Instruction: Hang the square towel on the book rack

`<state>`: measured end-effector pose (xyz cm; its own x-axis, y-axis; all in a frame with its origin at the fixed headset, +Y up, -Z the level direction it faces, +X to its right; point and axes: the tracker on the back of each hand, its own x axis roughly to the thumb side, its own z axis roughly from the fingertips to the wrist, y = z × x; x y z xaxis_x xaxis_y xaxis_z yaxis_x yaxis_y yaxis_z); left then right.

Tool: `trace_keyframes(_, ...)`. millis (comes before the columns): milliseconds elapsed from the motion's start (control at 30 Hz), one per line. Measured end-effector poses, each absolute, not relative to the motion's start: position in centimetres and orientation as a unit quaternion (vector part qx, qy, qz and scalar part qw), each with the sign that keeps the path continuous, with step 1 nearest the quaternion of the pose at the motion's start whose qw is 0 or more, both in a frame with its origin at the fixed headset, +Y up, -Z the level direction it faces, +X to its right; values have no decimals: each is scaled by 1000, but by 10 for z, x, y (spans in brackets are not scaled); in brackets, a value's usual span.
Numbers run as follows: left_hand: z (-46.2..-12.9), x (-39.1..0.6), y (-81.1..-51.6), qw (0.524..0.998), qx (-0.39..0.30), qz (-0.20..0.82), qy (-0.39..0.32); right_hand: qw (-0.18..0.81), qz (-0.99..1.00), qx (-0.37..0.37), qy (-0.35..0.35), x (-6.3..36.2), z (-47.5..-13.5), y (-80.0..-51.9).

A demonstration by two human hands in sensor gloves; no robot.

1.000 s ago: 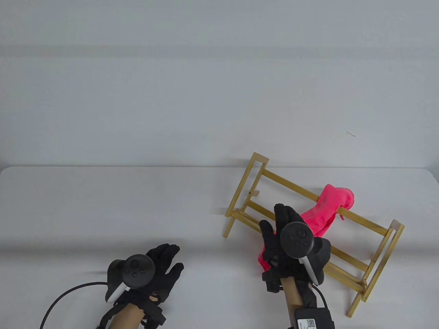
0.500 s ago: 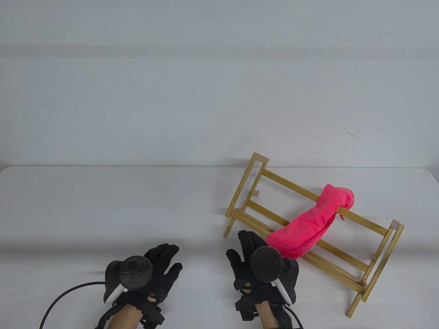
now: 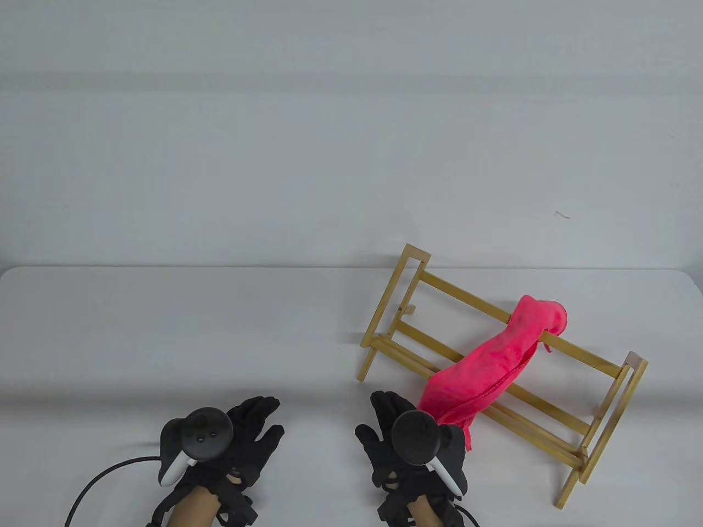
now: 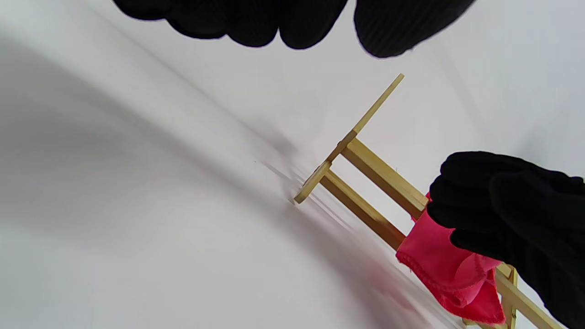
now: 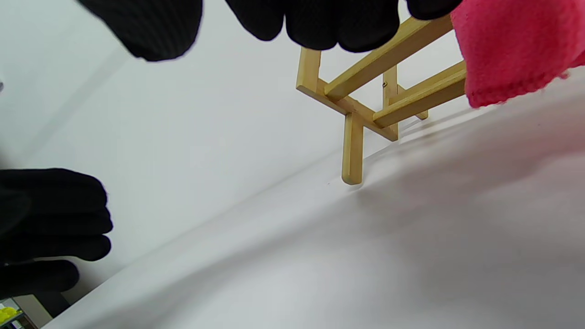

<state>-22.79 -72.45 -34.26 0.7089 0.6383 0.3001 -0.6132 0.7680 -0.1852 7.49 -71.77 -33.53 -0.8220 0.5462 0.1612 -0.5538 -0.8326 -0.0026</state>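
Note:
The pink square towel (image 3: 494, 362) hangs over the top rail of the wooden book rack (image 3: 576, 354) at the table's right. Its lower end trails down over the front rails to the table. My right hand (image 3: 379, 420) is open and empty, just left of the towel's lower end and apart from it. My left hand (image 3: 263, 422) is open and empty, further left near the front edge. The left wrist view shows the rack's end (image 4: 374, 169), the towel's end (image 4: 457, 274) and my right hand (image 4: 512, 210). The right wrist view shows the rack's leg (image 5: 352, 151) and the towel (image 5: 516, 45).
The white table (image 3: 165, 329) runs under a pale wall. A black cable (image 3: 93, 483) trails from my left wrist at the front left. The rack stands at an angle, its right end (image 3: 604, 428) near the front right.
My right hand has let go of the towel and drawn back left toward the front edge. The towel's lower end has dropped and hangs loose. My left hand has shifted slightly left.

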Motion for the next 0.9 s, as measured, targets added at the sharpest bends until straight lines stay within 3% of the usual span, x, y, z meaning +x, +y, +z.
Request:
trace_keyframes(433,-347,-233,-742,934,-95,309,-151,251,962,89,52,65,-344,-742)
trace_keyframes(900,-348,-233,-749,935,-130,300,-140,239,964,86,77,64,-344,-745)
